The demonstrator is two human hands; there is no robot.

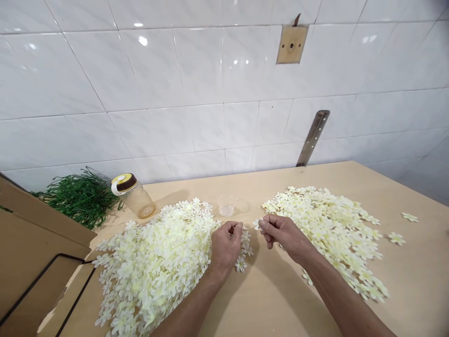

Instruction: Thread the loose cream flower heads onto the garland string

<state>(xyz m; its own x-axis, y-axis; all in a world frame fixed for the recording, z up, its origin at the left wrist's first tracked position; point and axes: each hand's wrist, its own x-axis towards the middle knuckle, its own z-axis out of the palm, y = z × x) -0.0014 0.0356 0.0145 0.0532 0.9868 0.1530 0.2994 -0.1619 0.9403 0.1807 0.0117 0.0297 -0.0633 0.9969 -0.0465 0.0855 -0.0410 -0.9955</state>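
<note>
Two heaps of small cream-white artificial flowers lie on a light wooden table (273, 290). The left heap (154, 262) is thick; the right heap (333, 224) is flatter and spread out. My left hand (224, 245) rests at the right edge of the left heap, fingers curled with thumb and fingertips pinched together. My right hand (280, 231) is just left of the right heap, fingers closed in a pinch on a small white flower piece (257, 224). The hands sit a few centimetres apart.
A small clear plastic cup (226, 209) stands behind the hands. A clear jar with a brown lid (133, 194) lies tilted at the back left, beside green plastic stems (79, 199). A cardboard box (31, 262) fills the left. Loose flowers (396, 238) lie right. White tiled wall behind.
</note>
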